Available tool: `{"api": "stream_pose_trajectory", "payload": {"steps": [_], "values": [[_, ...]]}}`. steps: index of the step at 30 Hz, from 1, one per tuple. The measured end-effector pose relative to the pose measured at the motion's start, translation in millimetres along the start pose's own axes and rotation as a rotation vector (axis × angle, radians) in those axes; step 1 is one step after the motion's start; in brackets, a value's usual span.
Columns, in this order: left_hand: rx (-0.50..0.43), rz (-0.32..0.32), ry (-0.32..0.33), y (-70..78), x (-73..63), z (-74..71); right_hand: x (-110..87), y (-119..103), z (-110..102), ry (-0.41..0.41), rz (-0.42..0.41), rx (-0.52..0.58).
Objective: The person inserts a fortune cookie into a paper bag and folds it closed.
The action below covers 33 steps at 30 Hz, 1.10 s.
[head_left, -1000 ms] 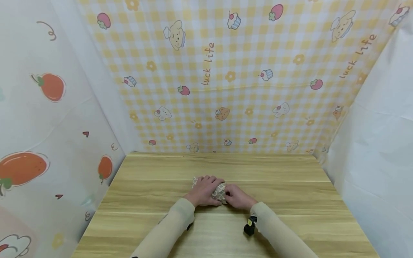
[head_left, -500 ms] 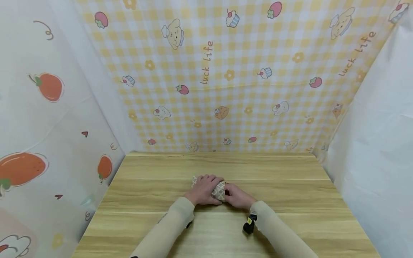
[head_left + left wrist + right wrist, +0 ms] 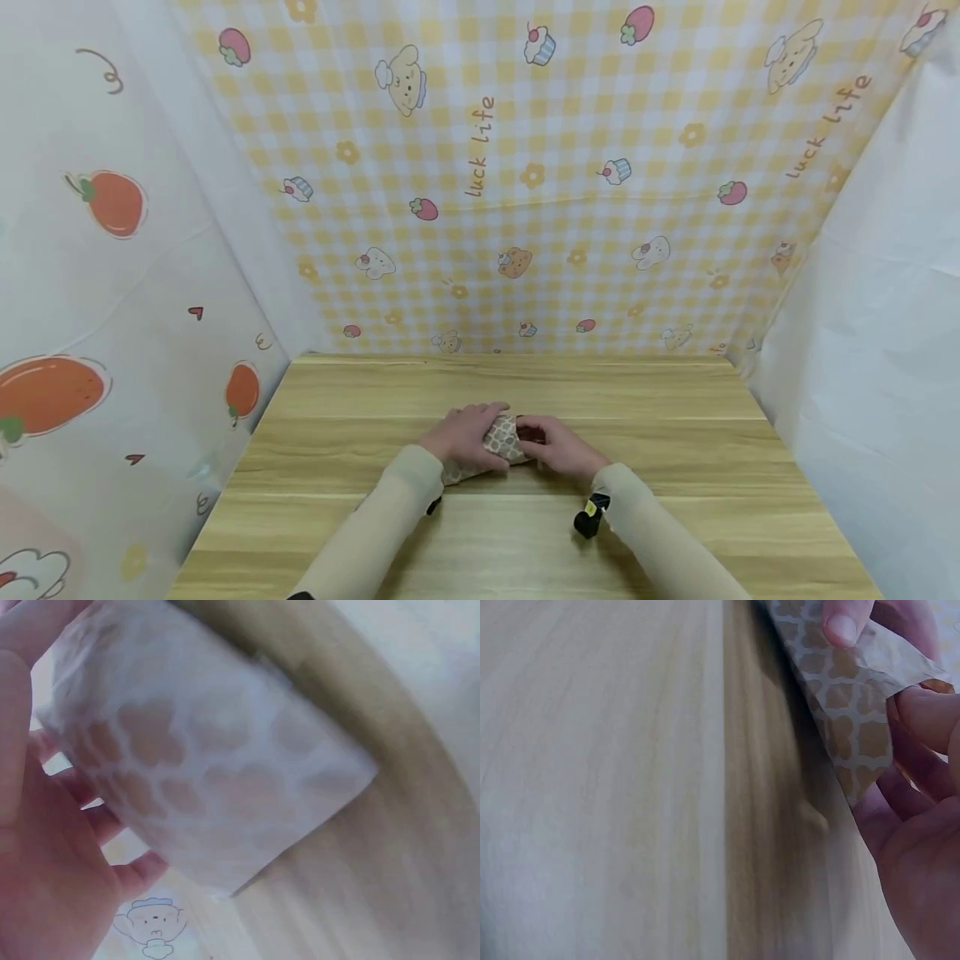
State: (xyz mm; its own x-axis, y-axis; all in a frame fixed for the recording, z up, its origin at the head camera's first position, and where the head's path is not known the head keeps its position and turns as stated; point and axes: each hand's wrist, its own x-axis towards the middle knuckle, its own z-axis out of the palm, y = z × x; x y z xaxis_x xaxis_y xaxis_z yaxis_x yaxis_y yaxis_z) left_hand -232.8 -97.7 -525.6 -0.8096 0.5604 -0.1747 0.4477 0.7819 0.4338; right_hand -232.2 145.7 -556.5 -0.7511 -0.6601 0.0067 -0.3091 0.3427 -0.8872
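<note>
A small paper bag (image 3: pixel 502 439) with a brown-and-white lattice print is between the two hands, over the middle of the table. My left hand (image 3: pixel 462 437) grips it around the body, with fingers across the far side and thumb on the near side. In the left wrist view the bag (image 3: pixel 225 757) tapers to a flat, creased end pointing away from the palm. My right hand (image 3: pixel 558 447) pinches the right end, where a dark reddish-brown patch shows between thumb and fingers. Close up in the right wrist view, the right thumb lies at the bag's (image 3: pixel 847 697) crumpled edge. Its contents are hidden.
The wood-grain table (image 3: pixel 360 392) ends at a yellow checked cloth (image 3: pixel 525 225) at the back. White sheets hang on the left (image 3: pixel 172 275) and right (image 3: pixel 862 333). A small black camera (image 3: pixel 590 517) is strapped at the right wrist.
Both hands have tilted the bag, so its left end now shows below the left hand. The right hand has risen slightly and its fingers have spread more around the right end.
</note>
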Motion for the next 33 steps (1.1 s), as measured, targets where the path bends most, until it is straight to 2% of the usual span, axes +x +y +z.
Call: {"api": "stream_pose_trajectory", "payload": {"steps": [7, 9, 12, 14, 16, 19, 25, 28, 33], "values": [[-0.1, -0.06, -0.026, 0.0, -1.3, -7.3, -4.2, -7.4, -5.8, 0.08, 0.003, 0.055], [-0.139, -0.084, -0.012, -1.3, -1.5, -5.5, -5.1, -8.5, -7.5, 0.137, -0.01, 0.082], [-0.211, -0.11, 0.043, -3.1, -1.9, -2.4, -6.5, -8.4, -9.5, 0.292, -0.028, 0.114], [-0.273, -0.111, 0.097, -5.5, -1.5, 1.2, -6.8, -12.1, -10.2, 0.392, 0.008, 0.11], [-0.321, -0.115, 0.151, -6.6, -2.0, 4.3, -6.4, -11.3, -9.9, 0.443, 0.04, 0.106], [-0.391, -0.118, 0.24, -7.4, -1.4, 10.8, -5.1, -10.2, -6.0, 0.428, 0.104, 0.107], [-0.494, -0.144, 0.39, 0.6, 3.4, 19.7, -2.7, -9.4, 6.1, 0.323, 0.115, 0.177], [-0.534, -0.126, 0.404, 4.4, 4.6, 21.6, -1.3, -11.9, 8.4, 0.323, 0.126, 0.209], [-0.654, -0.111, 0.372, 8.4, 1.5, 20.7, -1.0, -14.3, 5.8, 0.414, 0.14, 0.233]]}}
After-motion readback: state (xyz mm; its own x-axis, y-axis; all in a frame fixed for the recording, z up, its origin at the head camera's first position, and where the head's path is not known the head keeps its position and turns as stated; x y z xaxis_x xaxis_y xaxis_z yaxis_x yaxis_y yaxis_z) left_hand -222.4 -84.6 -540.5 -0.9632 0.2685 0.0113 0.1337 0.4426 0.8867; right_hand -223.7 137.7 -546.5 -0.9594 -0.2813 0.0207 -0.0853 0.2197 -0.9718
